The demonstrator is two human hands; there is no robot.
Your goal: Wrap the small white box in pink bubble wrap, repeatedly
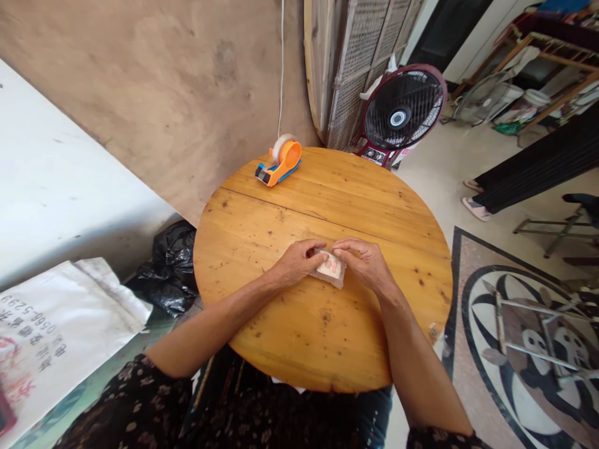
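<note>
one round table (407, 231): yellow-brown wood, glossy, dark knots, a straight seam between boards. one tape dispenser (289, 160): orange body, blue base, dark front end, pale roll fitted; stands near the far edge of the table. one fan (405, 106): round black grille, dark red rim, beyond the table. one woven panel (362, 56): fine lattice in a frame, upright behind the fan. one bag (173, 262): black plastic, shiny, crumpled, left of the table. one sack (70, 324): white, creased, dark lettering and red print. one floor inlay (538, 374): circular, panda figures.

partly seen: another person, only dark trouser legs (533, 165) and pale shoes (476, 209) in view; sack, cut by the left edge; inlay, cut at right and crossed by a metal frame. underside of the packet (331, 267) hidden; whether it rests on the wood or is held just above cannot be told.

the packet itself: small, flat, rectangular, pale, red print too small to read, clear wrinkled wrapping reaching past its sides. place: over the middle of the table, between the hands. left hand (302, 259): grasps its left side, thumb on top, fingers curled. right hand (362, 257): pinches its upper right corner.
</note>
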